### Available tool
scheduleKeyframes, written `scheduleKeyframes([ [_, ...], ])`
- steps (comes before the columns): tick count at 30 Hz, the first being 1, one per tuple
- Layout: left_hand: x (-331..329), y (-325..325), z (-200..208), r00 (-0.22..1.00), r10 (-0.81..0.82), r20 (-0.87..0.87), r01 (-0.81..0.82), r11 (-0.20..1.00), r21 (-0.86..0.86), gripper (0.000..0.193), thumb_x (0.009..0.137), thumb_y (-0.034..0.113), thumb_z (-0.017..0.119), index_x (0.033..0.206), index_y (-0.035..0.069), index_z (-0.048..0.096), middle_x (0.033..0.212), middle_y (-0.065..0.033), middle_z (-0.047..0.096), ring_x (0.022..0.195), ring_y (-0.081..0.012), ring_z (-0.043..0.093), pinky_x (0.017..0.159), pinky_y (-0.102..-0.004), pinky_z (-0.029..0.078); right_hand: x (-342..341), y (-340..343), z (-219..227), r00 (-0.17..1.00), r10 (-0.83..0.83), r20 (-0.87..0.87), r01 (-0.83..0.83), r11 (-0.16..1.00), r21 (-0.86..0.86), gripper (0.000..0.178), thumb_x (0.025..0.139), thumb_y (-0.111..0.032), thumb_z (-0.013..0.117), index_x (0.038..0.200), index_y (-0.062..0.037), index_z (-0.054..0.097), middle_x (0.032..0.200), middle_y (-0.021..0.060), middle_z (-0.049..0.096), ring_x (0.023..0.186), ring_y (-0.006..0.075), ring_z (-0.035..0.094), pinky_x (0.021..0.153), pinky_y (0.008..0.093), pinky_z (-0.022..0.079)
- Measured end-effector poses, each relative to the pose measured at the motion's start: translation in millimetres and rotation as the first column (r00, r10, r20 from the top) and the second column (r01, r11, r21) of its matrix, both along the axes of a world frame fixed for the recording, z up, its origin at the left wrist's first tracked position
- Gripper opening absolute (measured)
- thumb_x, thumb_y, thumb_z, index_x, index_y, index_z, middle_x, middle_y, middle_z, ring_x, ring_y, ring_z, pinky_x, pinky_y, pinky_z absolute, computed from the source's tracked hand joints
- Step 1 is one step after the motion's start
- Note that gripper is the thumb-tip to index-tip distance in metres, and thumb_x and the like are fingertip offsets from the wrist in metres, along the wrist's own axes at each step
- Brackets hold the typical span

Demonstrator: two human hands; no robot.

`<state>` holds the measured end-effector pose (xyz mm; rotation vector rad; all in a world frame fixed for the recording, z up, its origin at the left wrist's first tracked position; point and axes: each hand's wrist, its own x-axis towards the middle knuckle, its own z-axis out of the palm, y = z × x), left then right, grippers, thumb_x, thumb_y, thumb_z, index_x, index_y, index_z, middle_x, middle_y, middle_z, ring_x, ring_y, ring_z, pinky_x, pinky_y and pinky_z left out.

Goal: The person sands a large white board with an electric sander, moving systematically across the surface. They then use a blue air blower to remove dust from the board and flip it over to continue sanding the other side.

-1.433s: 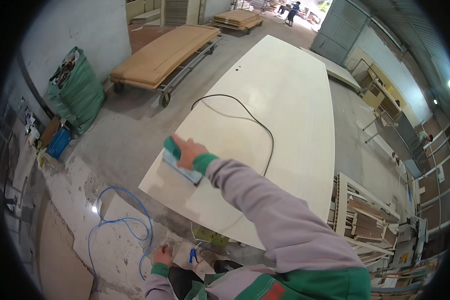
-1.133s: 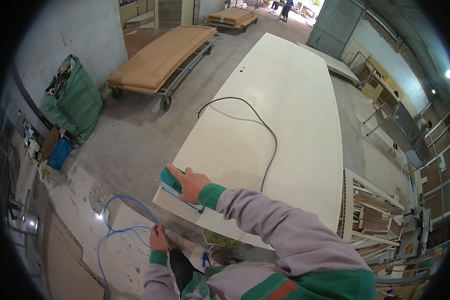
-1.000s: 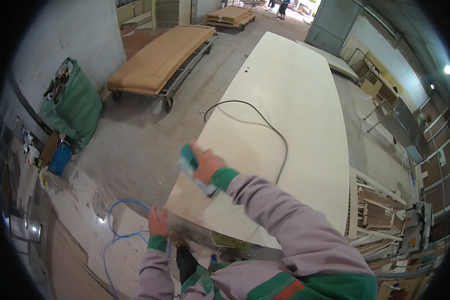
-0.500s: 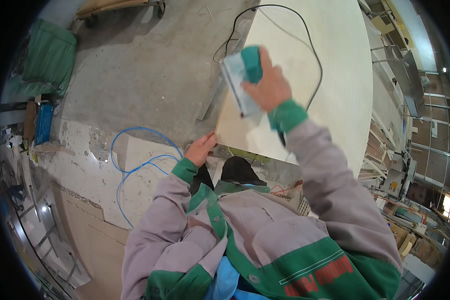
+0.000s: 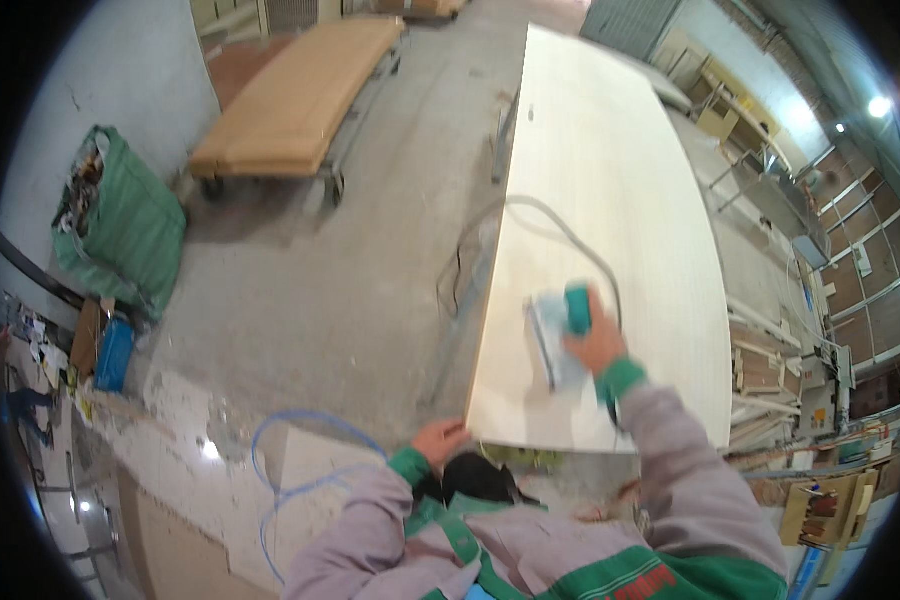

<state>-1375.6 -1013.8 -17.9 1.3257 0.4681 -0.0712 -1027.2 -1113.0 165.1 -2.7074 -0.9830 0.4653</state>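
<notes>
A long pale wooden panel point(image 5: 610, 210) stretches away from me, with a small slot near its far left edge. My right hand point(image 5: 598, 338) is closed around the teal grip of a corded electric sander point(image 5: 558, 340). The sander's pale, flat base is on the panel's near part, slightly blurred. A dark cord point(image 5: 580, 245) loops over the panel and hangs past its left edge. My left hand point(image 5: 440, 441) grips the panel's near left corner, its fingers at the edge; the underside of that grip is hidden.
Brown sheets lie on a wheeled cart point(image 5: 300, 100) at the far left. Near the wall stands a stuffed green sack point(image 5: 125, 225). A blue hose point(image 5: 315, 415) coils on the floor left of my left hand. Wooden frames point(image 5: 765, 370) stand along the right.
The view has tilted up, showing more of the far floor and panel. The sander has moved from the panel's left edge inward to the right. My left hand stays at the corner.
</notes>
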Motion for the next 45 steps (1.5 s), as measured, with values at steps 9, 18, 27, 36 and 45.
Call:
scheduleKeyframes([
  [9, -9, 51, 139, 0.921, 0.301, 0.246, -0.388, 0.706, 0.593, 0.063, 0.098, 0.041, 0.069, 0.145, 0.001, 0.054, 0.123, -0.0215, 0.069, 0.117, -0.0337, 0.066, 0.100, -0.0390, 0.051, -185, -24, 23, 0.866, 0.461, -0.192, -0.470, 0.883, -0.003, 0.097, 0.084, -0.041, 0.076, 0.165, -0.0206, 0.026, 0.117, 0.0296, 0.059, 0.087, 0.0508, 0.069, 0.082, 0.0567, 0.058],
  [18, 139, 5, 191, 0.974, 0.167, 0.154, -0.213, 0.434, 0.876, 0.041, 0.098, 0.046, 0.064, 0.083, 0.008, 0.071, 0.089, -0.0164, 0.069, 0.080, -0.0391, 0.068, 0.070, -0.0504, 0.054, -114, -30, 12, 0.881, 0.427, -0.206, -0.412, 0.904, 0.113, 0.061, 0.086, -0.037, 0.074, 0.134, -0.0045, 0.056, 0.120, 0.0282, 0.066, 0.092, 0.0465, 0.071, 0.081, 0.0544, 0.059],
  [27, 94, 9, 179, 0.935, 0.338, 0.104, -0.275, 0.510, 0.815, 0.036, 0.098, 0.036, 0.059, 0.079, 0.007, 0.068, 0.086, -0.0188, 0.068, 0.080, -0.0427, 0.065, 0.070, -0.0530, 0.052, -144, -9, 22, 0.770, 0.585, -0.254, -0.568, 0.810, 0.143, 0.049, 0.090, -0.028, 0.065, 0.130, -0.0005, 0.058, 0.122, 0.0311, 0.060, 0.090, 0.0501, 0.071, 0.080, 0.0567, 0.060],
  [36, 230, 131, 154, 0.925, 0.362, 0.116, -0.290, 0.477, 0.830, 0.064, 0.106, 0.060, 0.040, 0.136, 0.008, 0.060, 0.136, -0.0201, 0.063, 0.123, -0.0392, 0.061, 0.104, -0.0505, 0.047, 14, 87, 27, 0.981, 0.193, -0.019, -0.192, 0.980, 0.059, 0.104, 0.082, -0.034, 0.077, 0.167, -0.0254, 0.018, 0.130, 0.0284, 0.060, 0.110, 0.0464, 0.067, 0.095, 0.0526, 0.056],
  [45, 141, 256, 58, 0.953, 0.192, -0.233, 0.014, 0.744, 0.668, 0.069, 0.102, 0.059, 0.053, 0.148, 0.007, 0.053, 0.141, -0.0226, 0.061, 0.126, -0.0370, 0.060, 0.107, -0.0467, 0.047, -39, 5, 29, 0.978, -0.207, -0.006, 0.207, 0.974, 0.089, 0.110, 0.079, -0.035, 0.082, 0.168, -0.0253, 0.018, 0.122, 0.0249, 0.060, 0.108, 0.0443, 0.065, 0.094, 0.0512, 0.055],
])
